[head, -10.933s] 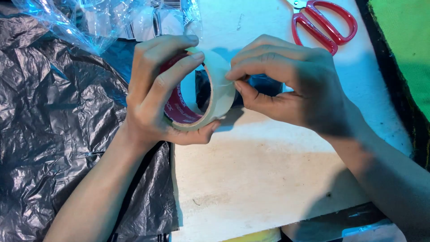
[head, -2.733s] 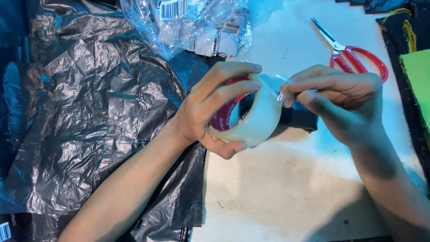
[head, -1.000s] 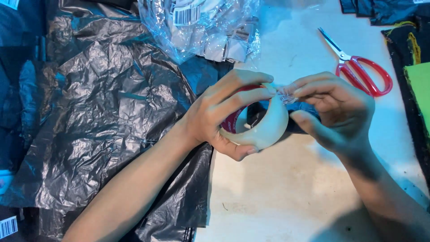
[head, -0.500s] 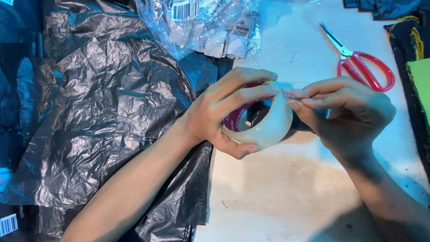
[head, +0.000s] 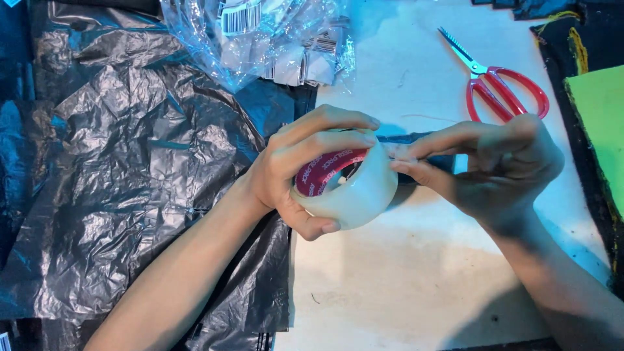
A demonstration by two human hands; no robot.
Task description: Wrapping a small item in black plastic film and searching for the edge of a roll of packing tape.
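Observation:
My left hand (head: 296, 169) grips a roll of clear packing tape (head: 357, 192) with a red inner core, held just above the white table (head: 403, 273). My right hand (head: 494, 166) pinches the tape's loose end at the roll's upper right edge, thumb and forefinger closed on it. A small dark packet (head: 416, 140) lies on the table behind the roll, mostly hidden by both hands.
Crumpled black plastic bags (head: 130, 169) cover the left side. A clear plastic bag of white barcode labels (head: 273, 39) lies at the top. Red-handled scissors (head: 497, 84) lie shut at the upper right. A green sheet (head: 601, 123) on dark cloth borders the right edge.
The roll has tipped so its red core faces me more. My right hand's fingers have stretched out along the roll's edge, still pinching the tape end.

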